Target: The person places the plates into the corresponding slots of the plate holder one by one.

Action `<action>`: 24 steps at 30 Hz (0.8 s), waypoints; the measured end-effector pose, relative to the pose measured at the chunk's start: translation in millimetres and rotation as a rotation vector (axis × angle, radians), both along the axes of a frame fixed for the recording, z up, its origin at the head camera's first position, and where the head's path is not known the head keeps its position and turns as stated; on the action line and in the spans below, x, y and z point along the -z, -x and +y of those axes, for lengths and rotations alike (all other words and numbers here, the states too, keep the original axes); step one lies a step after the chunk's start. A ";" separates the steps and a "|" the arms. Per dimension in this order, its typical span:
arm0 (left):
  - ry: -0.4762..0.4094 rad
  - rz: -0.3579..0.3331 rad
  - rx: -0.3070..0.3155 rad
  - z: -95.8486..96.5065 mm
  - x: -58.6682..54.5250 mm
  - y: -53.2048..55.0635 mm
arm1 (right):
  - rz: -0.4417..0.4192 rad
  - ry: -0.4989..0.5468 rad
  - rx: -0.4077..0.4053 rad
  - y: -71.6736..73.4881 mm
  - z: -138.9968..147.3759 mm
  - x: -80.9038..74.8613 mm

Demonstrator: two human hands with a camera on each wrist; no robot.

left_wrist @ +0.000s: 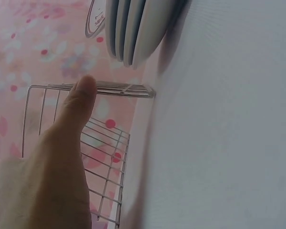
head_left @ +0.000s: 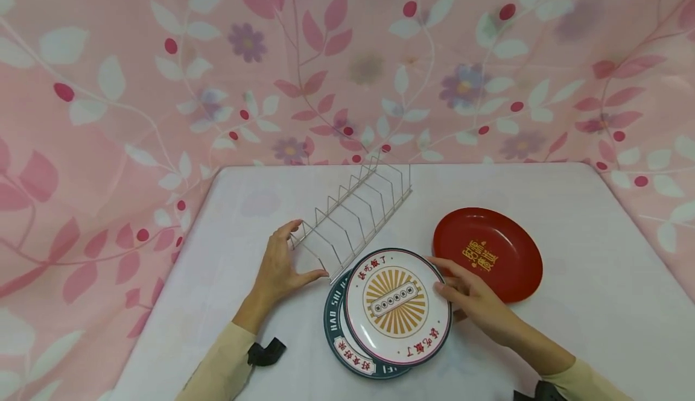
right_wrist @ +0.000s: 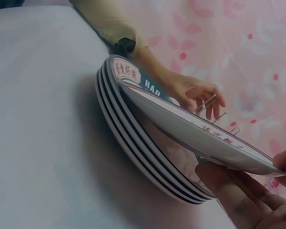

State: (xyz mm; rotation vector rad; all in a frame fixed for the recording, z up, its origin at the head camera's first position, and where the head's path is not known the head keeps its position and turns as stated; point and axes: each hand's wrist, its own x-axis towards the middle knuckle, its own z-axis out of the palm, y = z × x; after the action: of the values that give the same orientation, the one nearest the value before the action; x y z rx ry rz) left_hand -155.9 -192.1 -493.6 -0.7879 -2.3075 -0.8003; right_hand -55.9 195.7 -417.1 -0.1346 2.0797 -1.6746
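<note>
My right hand pinches the right edge of a round white plate with red lettering and a gold sunburst. In the right wrist view this plate tilts, its near edge raised above a stack of dark-teal-rimmed plates and its far side low over them. My left hand holds the near end of a wire dish rack, thumb at one corner and fingers at the other. The rack runs diagonally toward the back of the table, its slots holding no plates. In the left wrist view the thumb lies along the rack's end wires.
A red oval plate with gold lettering lies right of the stack, beside my right hand. The white-covered table ends at the back against a pink floral cloth. A black strap piece shows at my left sleeve.
</note>
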 end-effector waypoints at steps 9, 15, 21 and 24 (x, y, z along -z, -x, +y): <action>0.012 0.045 -0.012 -0.7 -2.5 -0.8 | -0.012 0.088 -0.036 2.4 0.6 -2.0; 0.017 0.028 -0.028 -2.3 -1.3 -1.1 | 0.045 0.117 -0.057 4.8 5.0 -8.0; 0.038 0.005 -0.040 -1.8 -1.4 -2.2 | 0.164 0.089 -0.068 6.2 11.6 -19.9; 0.041 0.007 -0.045 -0.5 -2.1 -2.1 | 0.265 0.051 -0.066 9.3 15.6 -29.9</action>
State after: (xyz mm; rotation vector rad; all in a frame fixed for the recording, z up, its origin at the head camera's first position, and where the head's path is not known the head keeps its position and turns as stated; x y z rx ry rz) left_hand -153.8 -192.6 -491.6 -0.7524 -2.3343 -0.7313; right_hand -65.2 211.3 -387.2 -0.4591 2.1943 -1.7497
